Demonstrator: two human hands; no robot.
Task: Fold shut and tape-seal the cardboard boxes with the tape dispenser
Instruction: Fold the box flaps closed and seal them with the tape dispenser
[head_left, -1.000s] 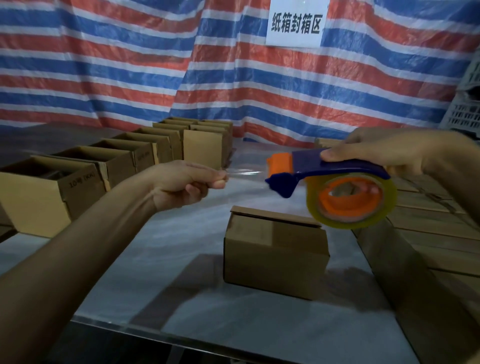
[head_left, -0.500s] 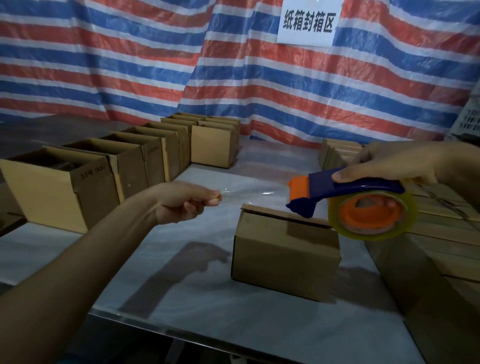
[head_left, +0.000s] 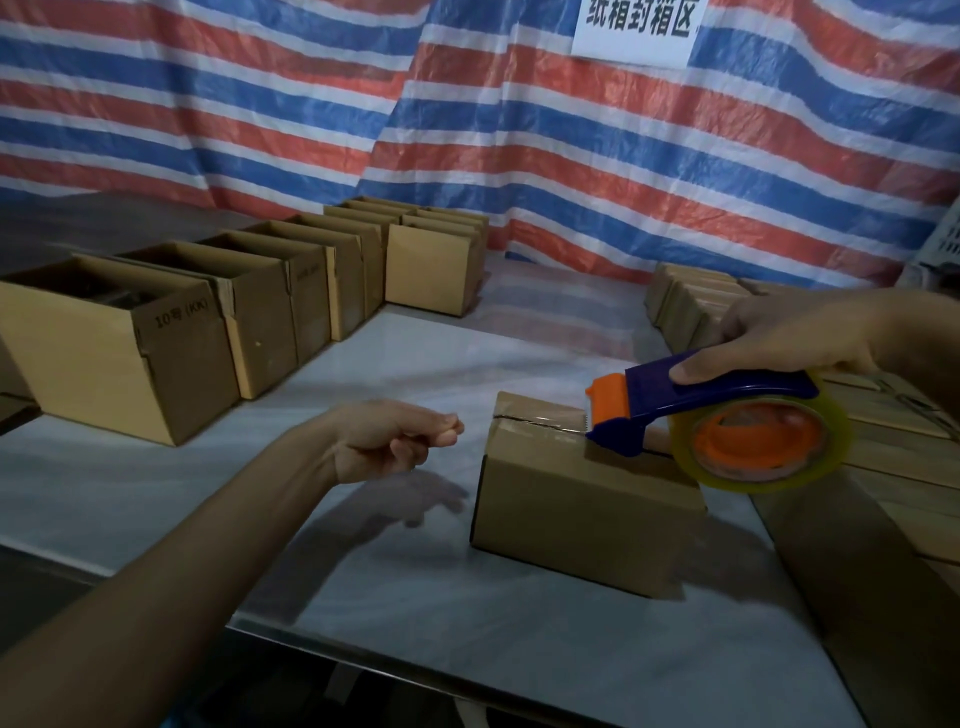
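Gripping one tape dispenser (head_left: 727, 405), right hand (head_left: 795, 332) holds it against one box (head_left: 587, 504).

A makeshift packing station: rows of open cardboard boxes (head_left: 244, 312) on a pale table (head_left: 415, 364), a striped tarp (head_left: 260, 104) behind, a paper sign (head_left: 634, 31) on it

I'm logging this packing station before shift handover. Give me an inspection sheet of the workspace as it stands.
Surface: glossy pale table, boxes along both sides.
Job's things: closed box mid-table; tape dispenser with its front on the top seam; clear tape seems laid along part of it.
Clutter: open boxes in a row at left; more boxes at right.
Hands: right hand grips the dispenser; left hand beside the box, fingertips pinched, tape end not discernible.
Cables: nothing seen.
Surroundings: striped tarp, white sign, crate at right edge.
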